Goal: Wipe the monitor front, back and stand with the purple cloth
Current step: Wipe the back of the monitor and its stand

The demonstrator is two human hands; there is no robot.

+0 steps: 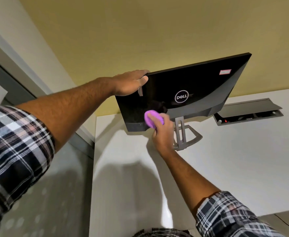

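**Monitor back wiped with purple cloth while steadied at its top corner**

Monitor was seen from behind, standing on a white tabletop with its glossy black back panel turned toward the camera. The right hand was held against the lower part of that panel, its fingers curled around a bunched purple cloth that was pressed to the black surface just above the grey lower strip. The left hand was laid over the upper corner of the monitor on the camera's left, with the fingers hooked over the top edge and the thumb set against the back. Both forearms were bare, and checked sleeves were rolled up above them.

A round logo was shown near the middle of the back panel, and a small pink-edged label was stuck near the upper corner on the camera's right. The grey stand was seen under the panel, just beside the right hand, its open base resting on the tabletop. Farther right, a grey cable box was set into the tabletop with its lid raised. A yellow wall was seen behind the monitor.
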